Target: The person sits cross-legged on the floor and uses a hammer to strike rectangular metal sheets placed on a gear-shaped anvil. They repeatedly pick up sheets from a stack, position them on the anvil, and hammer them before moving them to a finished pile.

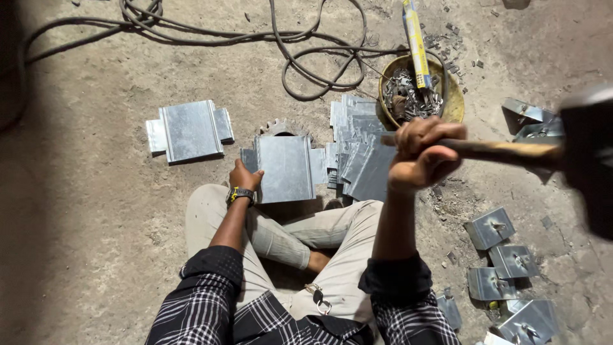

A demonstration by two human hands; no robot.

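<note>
Head view: right hand point(424, 153) fisted round hammer point(511, 153) handle, raised; head blurred (possibly mid-swing). Left hand point(244, 177) pinches sheet-metal piece point(284, 167) at its left edge, directly below-left of the grip. Risk: off-line blow striking left fingers.

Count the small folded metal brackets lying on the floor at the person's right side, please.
4 clearly: one nearest the raised hammer, one below it, one further left, one at the bottom edge. A fifth by the right sleeve is partly hidden.
</note>
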